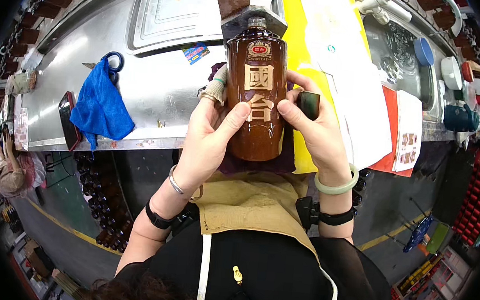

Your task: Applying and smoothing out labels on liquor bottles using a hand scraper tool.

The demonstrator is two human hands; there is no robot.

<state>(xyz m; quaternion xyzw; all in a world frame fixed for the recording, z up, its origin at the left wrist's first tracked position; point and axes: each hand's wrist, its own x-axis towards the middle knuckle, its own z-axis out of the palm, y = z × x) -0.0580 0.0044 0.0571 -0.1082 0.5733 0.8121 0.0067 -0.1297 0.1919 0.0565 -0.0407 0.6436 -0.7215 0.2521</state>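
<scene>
A brown glossy bottle (253, 137) with gold characters and a red-and-gold emblem stands between my hands, its neck toward the far side of the table. My left hand (207, 139) is closed around its left side, thumb on the front. Pale fabric covers (215, 87) sit on fingers of that hand. On the bottle's right side my right hand (321, 134) grips it too, thumb on the front. A dark green shiny piece (309, 105) sits at the right hand's fingers; its kind is unclear. Dark purple cloth (244, 166) shows beneath the bottle.
To the left on the metal table (160, 93) lie a blue cloth (101, 102), scissors with a blue handle (115, 61), a dark phone-like slab (70, 121) and a clear plastic tray (172, 12). White sheets (348, 96) cover yellow material (296, 47) on the right, before a sink (399, 55).
</scene>
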